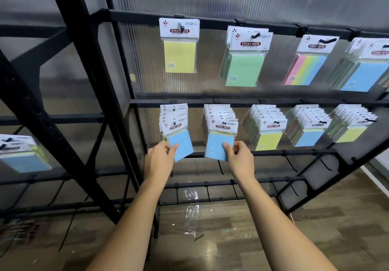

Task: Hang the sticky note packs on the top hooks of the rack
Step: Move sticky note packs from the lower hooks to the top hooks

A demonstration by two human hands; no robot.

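The left hand point(161, 157) pinches the lower edge of the front blue pack point(180, 144) on the leftmost middle-row hook; the right hand point(239, 158) pinches the front blue pack point(217, 146) on the next hook. Both packs hang on those hooks.

To do this step well, I'd slide each pack straight out along its hook, keeping the header hole level so the packs behind don't follow. Then lift to the top rail point(147, 17), where the yellow pack point(180, 56) and green pack point(245, 66) hang with room in front.

The middle hook tips are mostly hidden by the headers. The far-right packs are cut off, and the small print is unreadable.
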